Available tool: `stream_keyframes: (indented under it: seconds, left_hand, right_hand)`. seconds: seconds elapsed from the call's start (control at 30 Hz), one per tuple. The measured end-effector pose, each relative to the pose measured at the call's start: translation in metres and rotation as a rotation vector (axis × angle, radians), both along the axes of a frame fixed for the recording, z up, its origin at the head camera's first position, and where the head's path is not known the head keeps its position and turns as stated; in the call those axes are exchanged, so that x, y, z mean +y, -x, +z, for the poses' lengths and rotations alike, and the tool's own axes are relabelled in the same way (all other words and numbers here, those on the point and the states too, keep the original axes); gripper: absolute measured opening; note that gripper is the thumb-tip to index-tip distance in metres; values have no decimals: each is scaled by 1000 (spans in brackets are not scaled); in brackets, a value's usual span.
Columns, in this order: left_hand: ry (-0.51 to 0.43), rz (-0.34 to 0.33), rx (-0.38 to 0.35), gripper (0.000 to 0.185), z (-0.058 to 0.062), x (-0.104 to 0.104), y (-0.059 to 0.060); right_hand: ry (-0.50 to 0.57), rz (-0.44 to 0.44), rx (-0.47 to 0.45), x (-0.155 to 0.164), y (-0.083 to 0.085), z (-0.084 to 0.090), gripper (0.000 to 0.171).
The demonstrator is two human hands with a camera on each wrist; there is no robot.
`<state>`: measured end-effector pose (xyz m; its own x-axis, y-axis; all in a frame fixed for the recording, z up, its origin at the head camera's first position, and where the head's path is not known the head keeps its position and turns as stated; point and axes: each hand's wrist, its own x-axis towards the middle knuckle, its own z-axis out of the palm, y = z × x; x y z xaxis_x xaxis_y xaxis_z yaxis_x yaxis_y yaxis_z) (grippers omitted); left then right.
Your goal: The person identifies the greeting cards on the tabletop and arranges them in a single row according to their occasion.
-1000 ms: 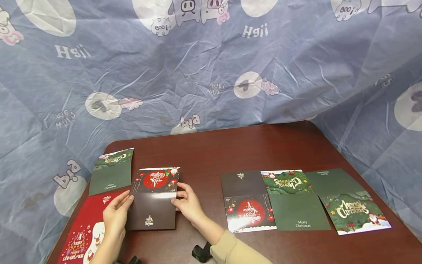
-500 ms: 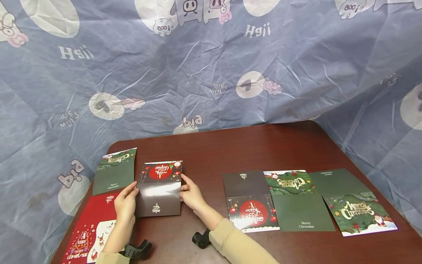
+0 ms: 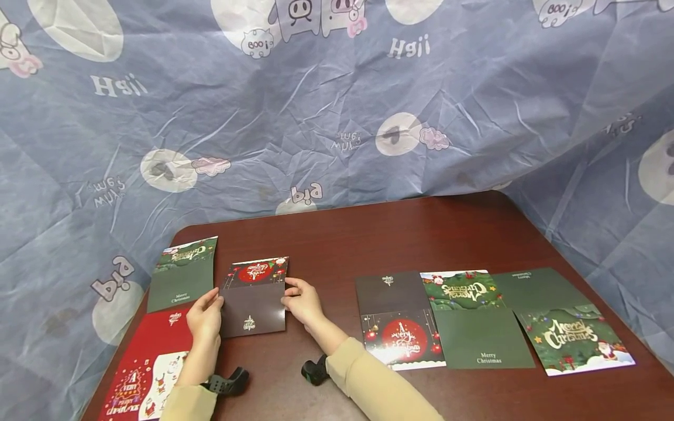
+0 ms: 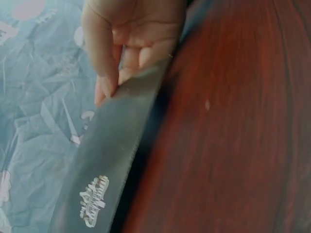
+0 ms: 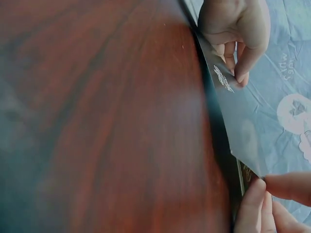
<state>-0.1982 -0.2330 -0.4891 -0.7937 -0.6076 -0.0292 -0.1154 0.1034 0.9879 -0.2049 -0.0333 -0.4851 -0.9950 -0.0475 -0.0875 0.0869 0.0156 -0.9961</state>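
A dark Christmas card (image 3: pixel 254 295) with a red ornament print lies on the brown table (image 3: pixel 395 234), its near half raised along the fold. My left hand (image 3: pixel 215 299) pinches the card's left edge. My right hand (image 3: pixel 289 292) pinches its right edge. In the left wrist view the thumb of my left hand (image 4: pixel 109 73) lies on top of the dark card (image 4: pixel 112 160), with the fingers under it. In the right wrist view the fingertips of my right hand (image 5: pixel 257 199) hold the near corner of the card (image 5: pixel 233 111), and the left hand (image 5: pixel 238 29) grips the far edge.
A green card (image 3: pixel 181 272) and a red card (image 3: pixel 142 368) lie left of my hands. To the right lie three open cards: a dark one (image 3: pixel 399 318) and two green ones (image 3: pixel 468 318) (image 3: pixel 558 321). A blue printed cloth (image 3: pixel 316 105) hangs behind the table.
Both hands have moved away from me with the dark card. Its near half now covers more of the red printed half.
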Motion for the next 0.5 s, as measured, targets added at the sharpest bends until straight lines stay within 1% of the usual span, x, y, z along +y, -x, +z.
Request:
stream_keyframes:
  seconds: [0.13, 0.2, 0.27, 0.5]
  left_hand:
    - [34, 3, -16, 31, -4, 0, 4]
    - [37, 4, -19, 31, -5, 0, 6]
    - [34, 10, -7, 31, -5, 1, 9]
    - [31, 49, 45, 30, -3, 2, 15]
  right_hand:
    - [24, -19, -9, -1, 6, -3, 42]
    - [46, -28, -29, -2, 8, -2, 40]
    - [68, -37, -52, -2, 10, -1, 40]
    - [43, -53, -28, -6, 17, 1, 39]
